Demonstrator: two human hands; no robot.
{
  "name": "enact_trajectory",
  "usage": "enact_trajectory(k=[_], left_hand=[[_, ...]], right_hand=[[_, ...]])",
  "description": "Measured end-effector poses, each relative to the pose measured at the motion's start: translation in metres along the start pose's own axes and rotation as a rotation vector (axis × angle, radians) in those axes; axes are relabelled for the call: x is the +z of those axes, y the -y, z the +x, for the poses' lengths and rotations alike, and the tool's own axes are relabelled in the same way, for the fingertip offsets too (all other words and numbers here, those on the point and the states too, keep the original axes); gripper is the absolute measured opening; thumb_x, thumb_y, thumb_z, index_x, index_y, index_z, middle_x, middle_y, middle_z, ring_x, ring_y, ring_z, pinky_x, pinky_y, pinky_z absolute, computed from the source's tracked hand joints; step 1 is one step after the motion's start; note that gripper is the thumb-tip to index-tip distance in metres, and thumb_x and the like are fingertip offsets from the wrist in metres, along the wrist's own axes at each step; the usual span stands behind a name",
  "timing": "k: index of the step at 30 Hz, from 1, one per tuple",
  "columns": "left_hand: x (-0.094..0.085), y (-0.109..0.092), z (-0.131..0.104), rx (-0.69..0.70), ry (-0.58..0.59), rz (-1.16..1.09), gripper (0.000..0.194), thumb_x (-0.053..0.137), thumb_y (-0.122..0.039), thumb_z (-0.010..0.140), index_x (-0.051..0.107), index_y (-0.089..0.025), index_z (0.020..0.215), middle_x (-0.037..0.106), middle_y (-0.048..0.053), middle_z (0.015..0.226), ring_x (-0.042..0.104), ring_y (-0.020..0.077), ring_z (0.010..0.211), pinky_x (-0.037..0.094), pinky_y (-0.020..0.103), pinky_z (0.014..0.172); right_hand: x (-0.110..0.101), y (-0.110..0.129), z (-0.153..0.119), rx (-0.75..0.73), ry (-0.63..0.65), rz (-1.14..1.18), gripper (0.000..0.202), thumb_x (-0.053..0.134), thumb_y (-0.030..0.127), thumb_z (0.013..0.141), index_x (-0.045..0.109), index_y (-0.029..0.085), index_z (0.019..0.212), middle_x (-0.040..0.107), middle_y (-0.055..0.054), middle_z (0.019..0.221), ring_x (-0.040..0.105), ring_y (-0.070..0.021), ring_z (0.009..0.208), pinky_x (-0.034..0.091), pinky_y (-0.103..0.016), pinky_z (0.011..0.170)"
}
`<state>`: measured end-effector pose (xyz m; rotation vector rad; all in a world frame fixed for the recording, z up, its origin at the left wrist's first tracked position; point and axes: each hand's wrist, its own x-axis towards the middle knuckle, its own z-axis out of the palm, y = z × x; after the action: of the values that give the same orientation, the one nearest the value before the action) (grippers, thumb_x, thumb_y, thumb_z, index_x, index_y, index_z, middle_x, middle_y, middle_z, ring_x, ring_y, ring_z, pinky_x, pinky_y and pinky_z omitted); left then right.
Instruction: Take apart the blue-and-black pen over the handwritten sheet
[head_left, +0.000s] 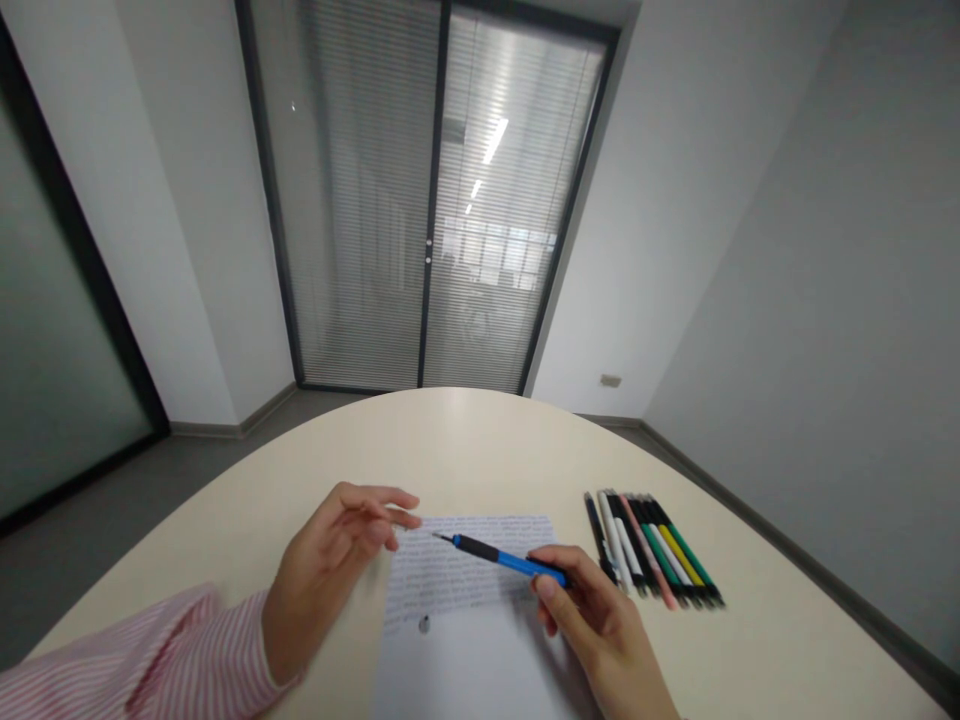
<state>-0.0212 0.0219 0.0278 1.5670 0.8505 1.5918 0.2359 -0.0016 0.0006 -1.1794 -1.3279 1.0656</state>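
Between the thumb and fingers of my right hand point(592, 625) is a blue pen point(517, 563) with a black grip. It is held by its rear end above the paper, and its thin metal tip points left. My left hand point(337, 560) is raised at the paper's upper left corner, fingers loosely apart and nothing in them. The pen tip is close to those fingertips but apart from them. Under the pen lies a white sheet of paper point(465, 670), its upper part covered in lines of handwriting. A small dark spot point(424, 624) shows below the writing; I cannot tell what it is.
To the right of the paper, several pens point(652, 550) lie side by side in a row, in black, white, pink, green and yellow. All of this is on a round cream table point(465, 450). Beyond its far edge stand glass doors with blinds point(360, 200) and grey-white walls.
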Motion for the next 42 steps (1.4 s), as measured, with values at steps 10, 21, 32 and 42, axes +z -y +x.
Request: enact_trajectory(k=[10,21,32,42], left_hand=[[0.015,0.022,-0.036,0.785,0.465,0.799,0.031,0.037,-0.013,0.097,0.068,-0.019,0.102,0.077,0.008,0.083,0.067,0.0221,0.076,0.047,0.035,0.076],[0.011,0.011,-0.021,0.332,0.403,0.573,0.018,0.057,-0.019,0.089,0.068,-0.025,0.102,0.075,0.003,0.092,0.066,0.0189,0.085,0.050,0.026,0.079],[0.011,-0.004,-0.003,-0.449,0.075,-0.038,0.017,0.081,-0.028,0.060,0.071,-0.015,0.065,0.070,0.002,0.065,0.063,0.0144,0.064,0.049,0.020,0.060],[-0.002,0.000,0.005,-0.095,-0.185,0.055,0.003,0.067,-0.027,0.085,0.065,-0.024,0.084,0.074,-0.001,0.094,0.069,0.0142,0.093,0.052,0.019,0.078]], right_hand=[[-0.001,-0.004,0.003,-0.013,-0.020,-0.041,0.030,0.065,0.047,0.083,0.065,0.021,0.100,0.057,0.003,0.065,0.052,-0.0132,0.058,0.042,-0.024,0.056],[0.000,-0.001,0.001,0.003,0.001,-0.035,0.032,0.066,0.048,0.082,0.066,0.021,0.099,0.056,0.003,0.066,0.052,-0.0138,0.059,0.042,-0.024,0.056],[0.006,0.003,-0.004,0.017,0.107,0.011,0.031,0.066,0.048,0.082,0.068,0.020,0.094,0.059,0.001,0.069,0.052,-0.0143,0.062,0.042,-0.025,0.058],[-0.003,-0.005,0.008,-0.027,-0.205,-0.082,0.044,0.065,0.058,0.077,0.065,0.018,0.095,0.059,0.001,0.065,0.051,-0.0149,0.057,0.042,-0.028,0.055]])
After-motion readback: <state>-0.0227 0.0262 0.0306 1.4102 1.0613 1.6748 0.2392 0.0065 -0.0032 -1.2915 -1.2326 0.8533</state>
